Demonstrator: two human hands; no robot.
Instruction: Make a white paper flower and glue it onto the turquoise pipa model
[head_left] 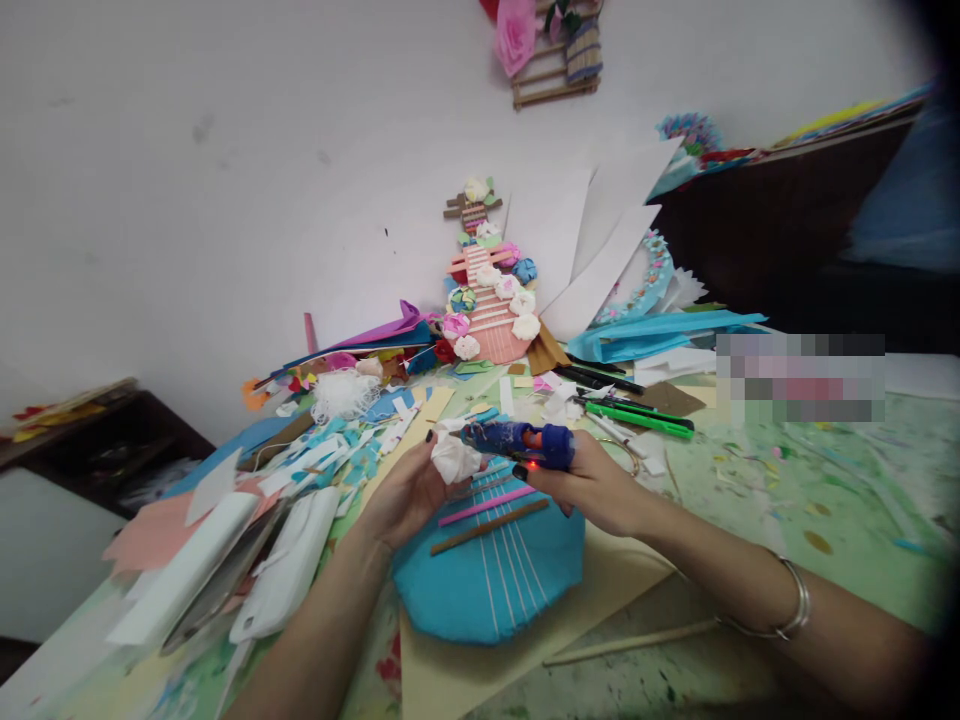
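My left hand pinches a white paper flower above the upper end of a blue paper guitar body. A dark blue hot glue gun is gripped in my right hand, its tip pointing left against or very close to the flower. A small red light glows on the gun's underside. White strings, a pink strip and a brown strip lie across the blue body. My hands and the gun cover part of its upper end.
A pink paper guitar with flowers leans on the wall. Paper scraps and a white power strip lie left. Black and green pens lie behind my right hand. A thin stick lies in front, on the right.
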